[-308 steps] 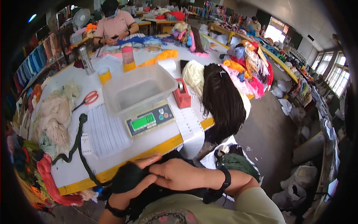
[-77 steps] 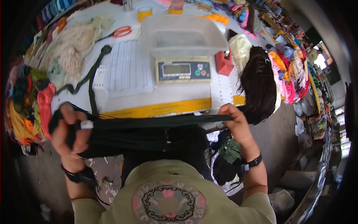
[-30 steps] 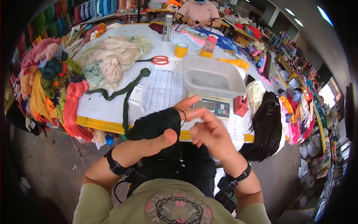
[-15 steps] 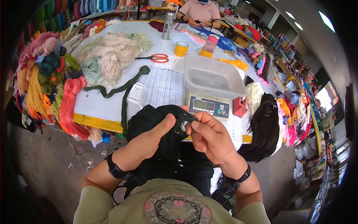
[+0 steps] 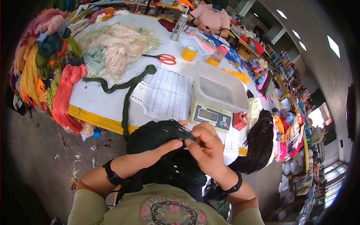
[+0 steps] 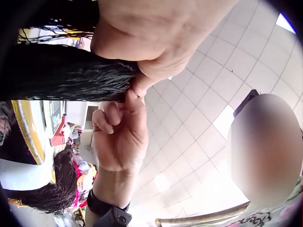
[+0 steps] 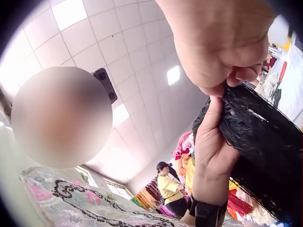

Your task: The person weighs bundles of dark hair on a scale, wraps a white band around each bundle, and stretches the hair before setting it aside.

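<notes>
A thick hank of very dark green yarn (image 5: 150,137) drapes over my left hand (image 5: 155,152), whose thumb presses on its near side in the head view. My right hand (image 5: 208,152) pinches strands at the hank's right end, its fingertips meeting the left thumb there. In the left wrist view the hank (image 6: 61,73) runs leftward from the two hands' fingertips. Seen from the right wrist, loose strands of the hank (image 7: 251,113) spread below the right hand (image 7: 222,47), and the left thumb (image 7: 214,112) points up at the pinch. Part of the left fingers is hidden behind the yarn.
Beyond the hands, a digital scale (image 5: 212,117) bears a plastic tub (image 5: 221,88). Printed sheets (image 5: 168,93), scissors (image 5: 166,59), a dark green skein (image 5: 129,101) and a red tape dispenser (image 5: 240,120) lie around it. Yarn heaps (image 5: 48,56) hang over the left edge; a person (image 5: 212,20) sits opposite.
The hank, earlier stretched between both hands, came to hang over the left hand. The right hand, apart from it a second ago, moved in and now pinches strands at its end.
</notes>
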`<state>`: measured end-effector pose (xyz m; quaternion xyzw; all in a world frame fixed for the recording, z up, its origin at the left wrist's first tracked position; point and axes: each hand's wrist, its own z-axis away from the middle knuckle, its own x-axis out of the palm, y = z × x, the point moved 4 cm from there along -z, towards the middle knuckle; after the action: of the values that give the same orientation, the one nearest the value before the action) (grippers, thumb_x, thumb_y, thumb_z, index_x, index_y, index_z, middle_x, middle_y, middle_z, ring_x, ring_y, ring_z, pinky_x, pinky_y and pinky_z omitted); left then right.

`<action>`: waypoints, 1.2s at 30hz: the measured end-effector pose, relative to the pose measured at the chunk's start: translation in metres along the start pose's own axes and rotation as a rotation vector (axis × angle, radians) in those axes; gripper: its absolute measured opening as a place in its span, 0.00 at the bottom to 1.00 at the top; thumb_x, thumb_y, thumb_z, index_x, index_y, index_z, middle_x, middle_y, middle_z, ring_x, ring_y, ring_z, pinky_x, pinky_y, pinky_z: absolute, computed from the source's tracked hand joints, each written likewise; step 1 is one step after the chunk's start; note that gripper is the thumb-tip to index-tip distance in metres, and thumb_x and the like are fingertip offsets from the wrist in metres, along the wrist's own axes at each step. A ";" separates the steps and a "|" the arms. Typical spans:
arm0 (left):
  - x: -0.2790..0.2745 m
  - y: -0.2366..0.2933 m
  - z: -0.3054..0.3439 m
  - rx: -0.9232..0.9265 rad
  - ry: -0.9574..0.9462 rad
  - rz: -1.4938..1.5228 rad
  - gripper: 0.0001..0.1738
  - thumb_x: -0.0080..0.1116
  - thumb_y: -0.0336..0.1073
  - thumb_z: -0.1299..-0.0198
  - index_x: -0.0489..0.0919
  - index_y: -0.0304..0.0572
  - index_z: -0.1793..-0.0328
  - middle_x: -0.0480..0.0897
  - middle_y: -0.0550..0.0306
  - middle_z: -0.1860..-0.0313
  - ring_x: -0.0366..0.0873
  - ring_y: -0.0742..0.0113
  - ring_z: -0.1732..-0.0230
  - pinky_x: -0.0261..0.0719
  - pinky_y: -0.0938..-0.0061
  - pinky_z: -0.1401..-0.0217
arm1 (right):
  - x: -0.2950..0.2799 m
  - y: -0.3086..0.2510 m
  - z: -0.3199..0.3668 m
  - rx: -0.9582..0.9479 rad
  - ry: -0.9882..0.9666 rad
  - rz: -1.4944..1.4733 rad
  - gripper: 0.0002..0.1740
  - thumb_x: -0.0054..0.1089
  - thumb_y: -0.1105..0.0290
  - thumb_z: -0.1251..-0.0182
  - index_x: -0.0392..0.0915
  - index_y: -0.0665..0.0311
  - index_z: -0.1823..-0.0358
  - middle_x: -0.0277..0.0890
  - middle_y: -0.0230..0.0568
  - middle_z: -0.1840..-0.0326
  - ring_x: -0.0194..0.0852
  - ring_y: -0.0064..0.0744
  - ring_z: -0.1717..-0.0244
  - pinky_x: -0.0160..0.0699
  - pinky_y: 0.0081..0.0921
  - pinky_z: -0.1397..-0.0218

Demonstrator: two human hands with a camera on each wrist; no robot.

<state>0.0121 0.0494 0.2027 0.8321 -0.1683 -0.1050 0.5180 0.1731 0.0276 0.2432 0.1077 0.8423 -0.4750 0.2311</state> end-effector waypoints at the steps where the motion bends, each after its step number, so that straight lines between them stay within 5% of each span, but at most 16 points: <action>1: -0.007 0.004 0.002 0.002 0.010 0.003 0.11 0.63 0.37 0.35 0.82 0.39 0.53 0.84 0.46 0.47 0.82 0.61 0.54 0.78 0.68 0.53 | 0.000 0.006 -0.002 -0.010 0.046 -0.072 0.07 0.57 0.80 0.32 0.75 0.66 0.55 0.68 0.33 0.60 0.62 0.17 0.77 0.62 0.17 0.72; 2: -0.013 0.011 0.005 -0.133 -0.089 -0.048 0.12 0.61 0.37 0.35 0.82 0.39 0.50 0.84 0.48 0.47 0.81 0.63 0.49 0.78 0.69 0.50 | 0.000 0.000 -0.005 -0.011 0.036 -0.069 0.07 0.57 0.80 0.32 0.75 0.66 0.55 0.68 0.33 0.60 0.62 0.17 0.77 0.62 0.17 0.72; 4: -0.022 0.009 0.012 -0.270 -0.183 -0.095 0.13 0.59 0.36 0.34 0.82 0.39 0.47 0.83 0.50 0.47 0.81 0.65 0.45 0.77 0.70 0.48 | 0.015 0.000 -0.004 0.550 -0.129 -0.704 0.06 0.50 0.74 0.26 0.73 0.64 0.51 0.68 0.31 0.63 0.62 0.16 0.78 0.61 0.16 0.75; 5: -0.026 0.007 0.015 -0.264 -0.143 0.123 0.18 0.58 0.35 0.34 0.79 0.36 0.41 0.81 0.54 0.52 0.79 0.67 0.43 0.74 0.73 0.43 | 0.022 0.000 -0.002 0.628 -0.193 -0.892 0.08 0.47 0.68 0.21 0.71 0.63 0.49 0.68 0.28 0.68 0.61 0.14 0.79 0.58 0.15 0.77; 8: -0.032 -0.003 0.026 -0.289 -0.038 0.474 0.25 0.58 0.37 0.39 0.78 0.29 0.38 0.80 0.55 0.54 0.77 0.67 0.44 0.69 0.75 0.37 | 0.034 0.003 0.003 0.790 -0.570 -0.907 0.08 0.51 0.66 0.22 0.72 0.62 0.51 0.68 0.26 0.70 0.59 0.14 0.78 0.55 0.13 0.77; 10: -0.042 0.004 0.039 -0.405 -0.109 0.621 0.25 0.63 0.41 0.45 0.79 0.26 0.47 0.81 0.51 0.64 0.75 0.70 0.64 0.68 0.78 0.57 | 0.036 0.000 0.000 0.660 -0.856 -0.578 0.11 0.52 0.61 0.21 0.76 0.61 0.55 0.68 0.22 0.67 0.57 0.11 0.76 0.56 0.14 0.74; 12: -0.058 0.018 0.054 -0.526 -0.258 0.650 0.22 0.67 0.42 0.48 0.82 0.26 0.57 0.79 0.51 0.81 0.65 0.77 0.89 0.56 0.81 0.85 | 0.021 -0.022 -0.021 0.397 -0.870 -0.445 0.12 0.53 0.60 0.21 0.78 0.60 0.56 0.68 0.21 0.70 0.58 0.10 0.75 0.57 0.14 0.73; 15: -0.086 -0.015 0.099 -0.634 -0.258 0.576 0.16 0.66 0.38 0.42 0.82 0.28 0.59 0.78 0.55 0.81 0.65 0.78 0.88 0.55 0.82 0.84 | -0.025 -0.054 -0.042 0.543 -0.482 -0.586 0.12 0.56 0.64 0.24 0.76 0.68 0.55 0.72 0.32 0.73 0.65 0.14 0.78 0.63 0.16 0.75; 19: -0.116 -0.170 0.220 -1.061 0.113 0.878 0.16 0.58 0.44 0.30 0.79 0.35 0.56 0.66 0.68 0.83 0.58 0.81 0.86 0.53 0.83 0.84 | -0.100 -0.086 -0.101 0.061 0.084 -0.948 0.14 0.46 0.57 0.19 0.71 0.59 0.53 0.66 0.26 0.73 0.59 0.13 0.83 0.59 0.12 0.88; 20: -0.124 -0.198 0.249 -1.088 0.241 0.908 0.15 0.56 0.44 0.29 0.79 0.38 0.57 0.63 0.69 0.85 0.57 0.79 0.87 0.53 0.82 0.84 | -0.118 -0.099 -0.123 -0.059 0.229 -0.850 0.13 0.41 0.59 0.17 0.71 0.59 0.54 0.63 0.26 0.73 0.57 0.14 0.82 0.63 0.10 0.85; 21: -0.131 -0.221 0.276 -1.111 0.369 0.933 0.13 0.54 0.43 0.28 0.79 0.41 0.58 0.60 0.69 0.87 0.56 0.78 0.88 0.53 0.81 0.84 | -0.135 -0.108 -0.142 -0.125 -0.017 -0.853 0.13 0.40 0.62 0.17 0.70 0.62 0.54 0.59 0.26 0.74 0.56 0.16 0.79 0.73 0.12 0.72; 23: -0.139 -0.246 0.325 -1.097 0.581 0.873 0.13 0.54 0.43 0.28 0.79 0.43 0.62 0.62 0.68 0.87 0.57 0.76 0.88 0.55 0.79 0.84 | -0.172 -0.120 -0.175 -0.230 -0.077 -0.743 0.11 0.40 0.66 0.17 0.68 0.66 0.56 0.55 0.29 0.75 0.55 0.19 0.77 0.81 0.25 0.51; 26: -0.164 -0.296 0.404 -1.345 0.784 0.425 0.10 0.58 0.39 0.38 0.80 0.44 0.71 0.67 0.65 0.86 0.61 0.71 0.87 0.57 0.72 0.83 | -0.230 -0.146 -0.227 -0.349 -0.135 -0.631 0.09 0.42 0.70 0.19 0.67 0.70 0.55 0.54 0.32 0.75 0.55 0.23 0.77 0.75 0.42 0.32; 29: -0.203 -0.392 0.526 -1.367 1.206 0.119 0.09 0.58 0.37 0.44 0.81 0.41 0.71 0.71 0.61 0.84 0.65 0.69 0.85 0.58 0.70 0.81 | -0.314 -0.175 -0.281 -0.415 0.137 -0.542 0.09 0.43 0.73 0.20 0.70 0.73 0.55 0.62 0.36 0.76 0.63 0.27 0.76 0.65 0.53 0.24; 32: -0.215 -0.328 0.493 -1.515 1.113 -0.068 0.09 0.57 0.36 0.47 0.82 0.38 0.71 0.73 0.58 0.83 0.67 0.68 0.83 0.60 0.69 0.79 | -0.343 -0.203 -0.301 -0.589 0.326 -0.184 0.12 0.44 0.73 0.21 0.72 0.74 0.62 0.62 0.37 0.76 0.62 0.28 0.76 0.65 0.40 0.22; 36: -0.185 -0.239 0.373 -1.184 0.943 0.306 0.10 0.59 0.40 0.46 0.78 0.44 0.76 0.70 0.61 0.85 0.66 0.70 0.84 0.60 0.73 0.80 | -0.370 -0.190 -0.310 -0.583 0.452 -0.220 0.15 0.47 0.72 0.22 0.76 0.69 0.70 0.71 0.38 0.77 0.72 0.29 0.74 0.64 0.46 0.22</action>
<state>-0.2480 -0.0897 -0.1761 0.3406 0.0412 0.2609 0.9023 0.3299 0.2052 0.7044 0.0484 0.9782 -0.2016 0.0084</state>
